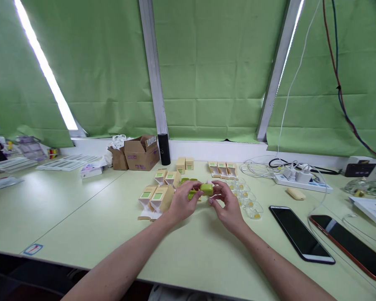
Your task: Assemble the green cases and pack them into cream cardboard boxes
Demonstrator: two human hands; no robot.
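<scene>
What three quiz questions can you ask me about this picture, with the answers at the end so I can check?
1. True or false: the black cylinder stands upright beside a cardboard box.
2. What colour is the small object between the left hand and the right hand?
a) red
b) green
c) blue
3. Fill in left or right: the phone with white ends lies on the person's ____ side.

Key: 1 true; 2 b; 3 right.
</scene>
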